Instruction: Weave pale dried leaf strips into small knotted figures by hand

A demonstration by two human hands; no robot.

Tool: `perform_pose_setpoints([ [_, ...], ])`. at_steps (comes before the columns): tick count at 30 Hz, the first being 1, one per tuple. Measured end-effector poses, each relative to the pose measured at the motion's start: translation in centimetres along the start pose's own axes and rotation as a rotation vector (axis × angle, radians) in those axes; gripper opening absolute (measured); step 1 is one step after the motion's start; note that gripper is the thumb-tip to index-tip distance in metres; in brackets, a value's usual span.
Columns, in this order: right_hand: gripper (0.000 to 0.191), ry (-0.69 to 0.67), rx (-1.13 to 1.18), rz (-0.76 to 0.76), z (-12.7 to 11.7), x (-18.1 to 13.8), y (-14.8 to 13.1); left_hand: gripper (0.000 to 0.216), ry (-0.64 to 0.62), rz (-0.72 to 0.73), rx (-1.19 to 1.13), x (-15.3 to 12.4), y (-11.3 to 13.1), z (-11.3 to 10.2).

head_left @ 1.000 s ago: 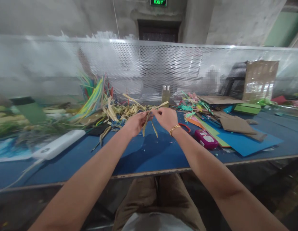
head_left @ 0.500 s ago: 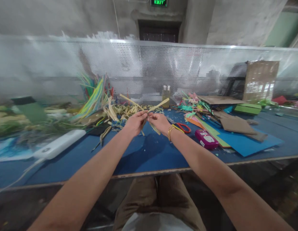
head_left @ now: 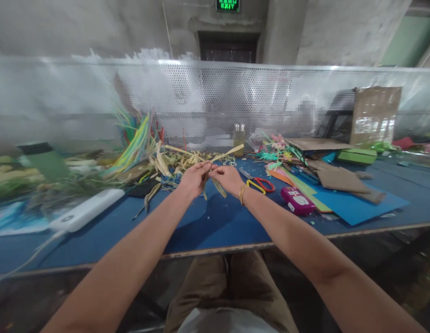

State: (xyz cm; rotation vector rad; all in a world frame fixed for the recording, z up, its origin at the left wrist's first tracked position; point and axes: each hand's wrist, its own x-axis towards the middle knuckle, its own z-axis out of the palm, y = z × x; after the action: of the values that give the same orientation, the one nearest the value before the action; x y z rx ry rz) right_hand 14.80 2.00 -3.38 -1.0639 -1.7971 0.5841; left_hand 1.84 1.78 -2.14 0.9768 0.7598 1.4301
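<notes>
Pale straw-coloured strips (head_left: 232, 151), perhaps dried husk or paper, cross between my hands above the blue table (head_left: 215, 231). My left hand (head_left: 195, 178) pinches them where they meet, fingers closed. My right hand (head_left: 226, 178), with a gold bracelet at the wrist, pinches the same strips from the other side, its fingertips almost touching the left ones. Loose ends stick out at the top and hang below the fingers. A heap of similar dry strips (head_left: 180, 162) lies just behind. Beside the right wrist rest scissors (head_left: 263, 185) with red and yellow handles.
To the right lie a purple box (head_left: 297, 200), blue paper sheets (head_left: 357, 203) and cardboard pieces (head_left: 343, 178). A small bottle (head_left: 239, 141) stands at the back by the perforated metal panel (head_left: 229, 97). On the left are a white power strip (head_left: 86, 210) and colourful stems (head_left: 133, 143).
Both hands have shifted slightly left with the strips between them. The upper left strip end sits a little lower and further left. The scissors' yellow handle shows more fully.
</notes>
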Motion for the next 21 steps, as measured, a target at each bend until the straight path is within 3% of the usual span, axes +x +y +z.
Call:
perform_pose_setpoints([
  [3, 0.035, 0.029, -0.039, 0.039, -0.9, 0.5, 0.7, 0.008, -0.034, -0.012, 0.047, 0.4, -0.2, -0.6],
  [7, 0.029, 0.128, 0.154, 0.042, -1.5, 1.1, 1.2, 0.012, -0.016, -0.04, 0.096, 0.6, -0.1, -1.0],
  [12, 0.026, 0.064, 0.398, 0.027, -1.2, 1.0, 0.6, 0.013, -0.059, -0.094, 0.181, 0.1, 0.1, -0.7],
  [17, 0.032, 0.107, 0.441, 0.046, -1.0, 0.8, 0.3, 0.02, -0.119, -0.092, 0.255, -0.1, -0.1, -0.8],
  [21, 0.033, 0.153, 0.415, 0.049, -0.7, 1.0, 0.7, 0.015, -0.084, -0.096, 0.291, -0.2, 0.1, -0.6],
])
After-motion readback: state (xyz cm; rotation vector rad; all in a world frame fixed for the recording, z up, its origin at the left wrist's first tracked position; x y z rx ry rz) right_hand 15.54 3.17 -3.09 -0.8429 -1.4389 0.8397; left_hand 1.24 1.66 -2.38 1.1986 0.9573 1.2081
